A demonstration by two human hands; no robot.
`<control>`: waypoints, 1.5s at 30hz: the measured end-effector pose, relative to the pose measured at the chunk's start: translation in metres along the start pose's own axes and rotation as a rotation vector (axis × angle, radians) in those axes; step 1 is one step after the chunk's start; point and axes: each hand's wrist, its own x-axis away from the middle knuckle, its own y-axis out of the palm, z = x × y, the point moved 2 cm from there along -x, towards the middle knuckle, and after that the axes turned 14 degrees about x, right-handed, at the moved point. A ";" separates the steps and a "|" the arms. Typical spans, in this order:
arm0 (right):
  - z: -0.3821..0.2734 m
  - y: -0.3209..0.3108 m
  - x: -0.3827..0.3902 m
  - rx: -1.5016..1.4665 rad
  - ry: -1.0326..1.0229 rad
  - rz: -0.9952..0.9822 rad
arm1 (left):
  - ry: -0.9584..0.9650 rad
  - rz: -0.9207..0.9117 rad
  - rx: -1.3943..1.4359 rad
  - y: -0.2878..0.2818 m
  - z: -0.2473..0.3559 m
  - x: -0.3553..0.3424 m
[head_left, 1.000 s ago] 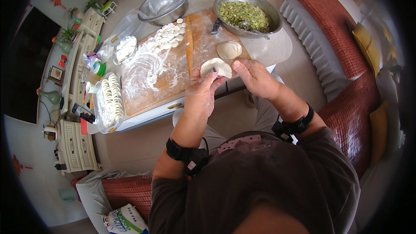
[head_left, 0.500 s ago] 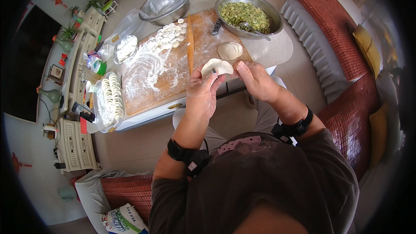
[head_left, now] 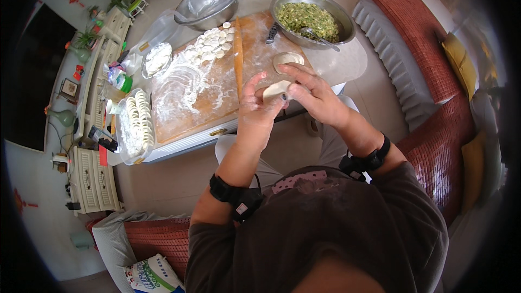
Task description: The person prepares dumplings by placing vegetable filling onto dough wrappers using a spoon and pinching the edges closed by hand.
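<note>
A pale round dumpling wrapper [head_left: 275,91], now bent into a fold, is held just off the near edge of the board. My left hand [head_left: 256,113] supports it from the left, thumb across its near side and another finger raised. At its right edge, my right hand [head_left: 324,102] has its thumb pressed on the dough, while its other fingers stretch out toward a stack of wrappers [head_left: 288,59]. Whether filling lies inside the fold I cannot see. Beyond the stack, a steel bowl [head_left: 347,24] contains chopped green filling [head_left: 306,19] and a spoon [head_left: 324,41].
A floury wooden board [head_left: 179,125] bears a rolling pin [head_left: 238,57] and several dough pieces [head_left: 209,45]. To the left stand a tub of shaped dumplings [head_left: 140,122] and a bowl of flour [head_left: 157,59]. A second steel bowl [head_left: 209,8] is behind; a red-covered sofa [head_left: 410,38] stands right.
My right hand has moved left, its thumb coming onto the wrapper and its fingers spreading forward. The wrapper has gone from opened out to folded, and my left fingers have lifted.
</note>
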 end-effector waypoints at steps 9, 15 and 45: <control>0.005 0.012 0.000 -0.432 0.199 -0.252 | 0.048 -0.141 -0.179 0.000 -0.008 0.000; -0.011 -0.008 -0.004 0.026 0.013 -0.304 | 0.024 -0.098 -0.081 -0.002 -0.002 -0.003; -0.033 0.039 -0.018 0.061 -0.086 -0.303 | 0.066 0.005 0.209 -0.072 0.022 -0.012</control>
